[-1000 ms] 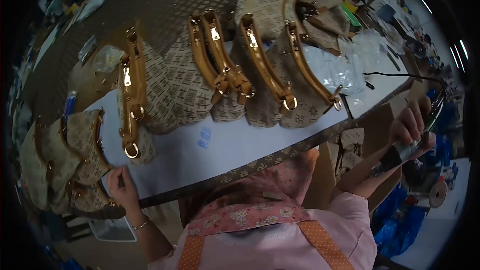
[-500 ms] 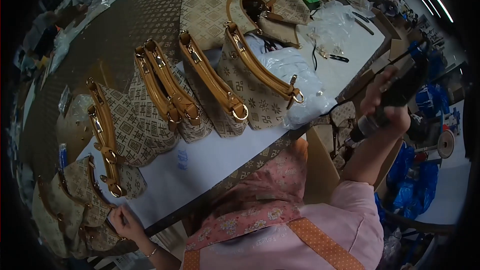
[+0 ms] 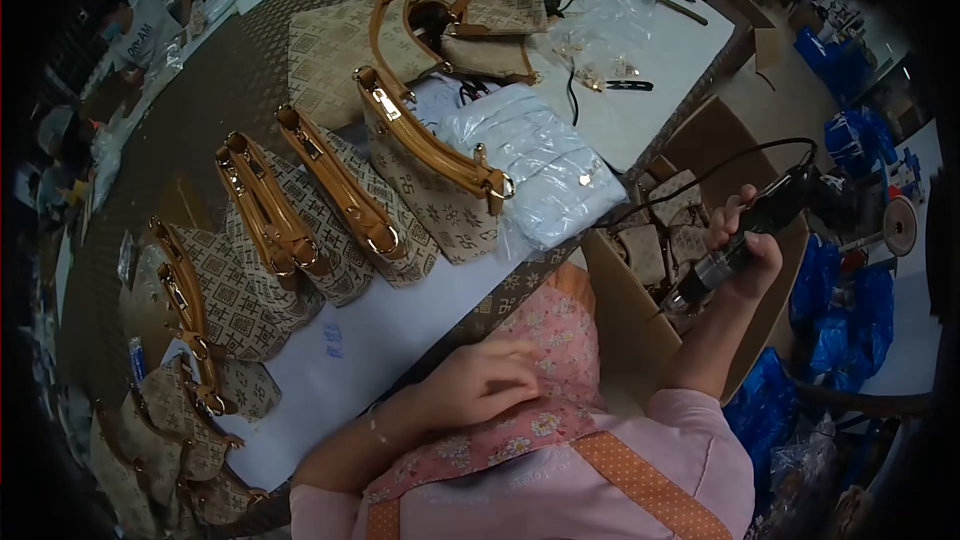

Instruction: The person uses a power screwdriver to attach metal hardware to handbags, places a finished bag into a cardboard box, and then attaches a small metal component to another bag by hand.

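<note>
My right hand (image 3: pixel 757 258) is wrapped round a corded power drill (image 3: pixel 778 208), out to the right over an open cardboard box. The drill's silver chuck (image 3: pixel 700 278) and thin bit point down and left. My left hand (image 3: pixel 485 380) is in front of the floral apron (image 3: pixel 545 365), thumb and fingers apart, holding nothing. Closest to it on the table is the white sheet (image 3: pixel 400 320). A row of patterned handbags with tan trim stands there, including a tall handbag (image 3: pixel 440 190) at the right and a handbag (image 3: pixel 225 295) at the left.
More bags (image 3: pixel 330 50) lie at the back beside clear plastic wrap (image 3: pixel 600 20). A plastic-wrapped white bundle (image 3: pixel 545 165) sits near the table edge. The cardboard box (image 3: pixel 640 340) holds patterned bags. Blue plastic bags (image 3: pixel 830 330) lie at the right. Another person (image 3: pixel 150 30) is across the table.
My left hand has moved from the bags at lower left to in front of the apron. My right hand has lowered the drill and brought it left. The view has shifted.
</note>
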Demonstrator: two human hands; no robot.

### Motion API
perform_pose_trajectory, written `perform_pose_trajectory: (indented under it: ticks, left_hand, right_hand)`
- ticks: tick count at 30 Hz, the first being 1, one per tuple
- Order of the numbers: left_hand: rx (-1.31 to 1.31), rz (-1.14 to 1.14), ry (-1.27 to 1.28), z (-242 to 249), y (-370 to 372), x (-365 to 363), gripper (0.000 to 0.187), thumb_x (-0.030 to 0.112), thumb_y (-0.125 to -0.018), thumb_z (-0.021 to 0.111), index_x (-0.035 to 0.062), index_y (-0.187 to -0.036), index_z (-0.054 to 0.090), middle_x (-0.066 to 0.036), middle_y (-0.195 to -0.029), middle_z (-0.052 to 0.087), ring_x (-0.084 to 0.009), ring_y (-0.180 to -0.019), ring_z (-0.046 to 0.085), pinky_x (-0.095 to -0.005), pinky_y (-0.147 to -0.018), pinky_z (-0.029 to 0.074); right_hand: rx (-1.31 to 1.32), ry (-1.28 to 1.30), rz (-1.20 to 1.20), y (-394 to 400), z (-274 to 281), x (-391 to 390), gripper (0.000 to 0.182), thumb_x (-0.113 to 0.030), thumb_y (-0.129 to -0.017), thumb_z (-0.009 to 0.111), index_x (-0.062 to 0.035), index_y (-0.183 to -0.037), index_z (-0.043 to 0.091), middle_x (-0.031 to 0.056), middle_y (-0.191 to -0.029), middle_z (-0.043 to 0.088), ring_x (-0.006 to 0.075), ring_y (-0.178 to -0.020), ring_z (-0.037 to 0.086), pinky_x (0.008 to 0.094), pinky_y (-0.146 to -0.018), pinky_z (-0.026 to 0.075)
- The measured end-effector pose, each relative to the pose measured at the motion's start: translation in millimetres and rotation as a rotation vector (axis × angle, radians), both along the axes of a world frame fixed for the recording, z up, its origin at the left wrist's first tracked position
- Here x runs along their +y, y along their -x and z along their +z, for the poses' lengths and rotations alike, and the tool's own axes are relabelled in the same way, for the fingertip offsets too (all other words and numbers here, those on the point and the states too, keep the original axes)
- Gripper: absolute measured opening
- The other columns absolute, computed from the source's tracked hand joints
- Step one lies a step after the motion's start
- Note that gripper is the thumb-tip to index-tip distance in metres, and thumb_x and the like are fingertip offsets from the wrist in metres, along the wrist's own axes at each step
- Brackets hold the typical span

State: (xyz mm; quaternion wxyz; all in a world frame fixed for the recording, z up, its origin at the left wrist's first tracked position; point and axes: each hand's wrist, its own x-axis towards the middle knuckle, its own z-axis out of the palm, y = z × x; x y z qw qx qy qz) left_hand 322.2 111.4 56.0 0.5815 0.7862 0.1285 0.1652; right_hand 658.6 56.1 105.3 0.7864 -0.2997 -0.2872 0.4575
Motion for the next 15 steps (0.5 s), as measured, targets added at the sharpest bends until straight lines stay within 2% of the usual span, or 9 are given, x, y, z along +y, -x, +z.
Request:
perform_pose_trajectory:
  ticks: [1,3,4,6,7,10,12,14,15]
  left_hand:
    - [-0.026,-0.065,0.009,-7.1,-23.6,5.7,0.008,0.006,-0.073,0.066,0.0032,-0.081,0.065,-0.016,-0.111,0.056,-0.0273,-0.091,0.059,-0.0319,-0.077,0.047]
    - [-0.107,-0.057,-0.217,-23.2,-67.7,18.4,0.008,0.006,-0.073,0.065,0.0022,-0.080,0.063,-0.019,-0.123,0.048,-0.0308,-0.099,0.056,-0.0344,-0.082,0.045]
    - [-0.105,-0.066,-0.224,-25.5,-85.4,25.9,0.008,0.006,-0.073,0.065,0.0022,-0.080,0.063,-0.019,-0.123,0.048,-0.0308,-0.099,0.056,-0.0344,-0.082,0.045]
    - [-0.174,0.075,-0.418,-26.9,-111.6,40.7,0.007,0.007,-0.074,0.063,0.0019,-0.079,0.062,-0.019,-0.129,0.043,-0.0334,-0.105,0.052,-0.0362,-0.086,0.043]
    - [-0.170,0.066,-0.431,-27.7,-119.6,47.0,0.007,0.007,-0.074,0.063,0.0019,-0.079,0.062,-0.019,-0.129,0.043,-0.0334,-0.105,0.052,-0.0362,-0.086,0.043]
    - [0.001,0.161,-0.456,-23.3,-133.0,63.3,0.006,0.007,-0.072,0.062,0.0018,-0.072,0.059,-0.014,-0.134,0.039,-0.0330,-0.105,0.051,-0.0379,-0.087,0.043]
    - [0.015,0.297,-0.822,-12.5,-133.3,74.4,0.004,0.004,-0.073,0.059,0.0016,-0.073,0.056,-0.012,-0.132,0.041,-0.0298,-0.103,0.053,-0.0375,-0.084,0.044]
    - [0.058,0.357,-0.855,-16.5,-132.4,85.8,0.002,0.003,-0.074,0.057,0.0014,-0.074,0.056,-0.011,-0.131,0.043,-0.0288,-0.102,0.054,-0.0374,-0.083,0.045]
    - [0.097,0.424,-0.886,-17.7,-131.6,89.6,0.002,0.002,-0.075,0.056,0.0012,-0.076,0.055,-0.010,-0.130,0.044,-0.0278,-0.101,0.054,-0.0373,-0.082,0.045]
  right_hand:
    - [0.003,-0.006,-0.009,-4.5,0.6,-6.9,0.057,-0.011,-0.059,0.056,-0.0049,-0.113,0.043,0.0078,-0.076,0.048,0.0179,-0.063,0.046,0.0289,-0.058,0.041]
    - [0.024,-0.057,0.004,-14.2,2.8,-22.8,0.057,-0.011,-0.060,0.056,-0.0036,-0.114,0.042,0.0077,-0.076,0.047,0.0173,-0.062,0.045,0.0284,-0.056,0.041]
    - [0.027,-0.064,-0.004,-19.7,5.9,-30.4,0.057,-0.011,-0.060,0.056,-0.0036,-0.114,0.042,0.0077,-0.076,0.047,0.0173,-0.062,0.045,0.0284,-0.056,0.041]
    - [0.003,-0.066,-0.014,-30.1,13.4,-45.6,0.057,-0.012,-0.061,0.056,-0.0020,-0.115,0.041,0.0075,-0.074,0.047,0.0164,-0.062,0.045,0.0273,-0.053,0.040]
    - [0.009,-0.079,-0.021,-34.9,16.1,-51.9,0.057,-0.012,-0.061,0.056,-0.0020,-0.115,0.041,0.0075,-0.074,0.047,0.0164,-0.062,0.045,0.0273,-0.053,0.040]
    - [-0.015,-0.098,-0.027,-49.6,20.9,-69.6,0.055,-0.013,-0.065,0.056,-0.0005,-0.116,0.039,0.0073,-0.076,0.044,0.0163,-0.064,0.045,0.0263,-0.053,0.040]
    - [0.017,-0.119,-0.045,-60.2,21.3,-78.0,0.054,-0.012,-0.067,0.056,-0.0001,-0.116,0.039,0.0072,-0.077,0.044,0.0162,-0.065,0.045,0.0263,-0.054,0.040]
    - [0.053,-0.135,-0.064,-70.1,20.4,-83.0,0.052,-0.011,-0.069,0.056,0.0003,-0.117,0.039,0.0071,-0.078,0.043,0.0160,-0.066,0.045,0.0264,-0.055,0.041]
    - [0.173,-0.202,0.009,-77.2,20.3,-82.5,0.050,-0.009,-0.071,0.055,0.0009,-0.116,0.038,0.0070,-0.079,0.043,0.0155,-0.067,0.044,0.0264,-0.056,0.041]
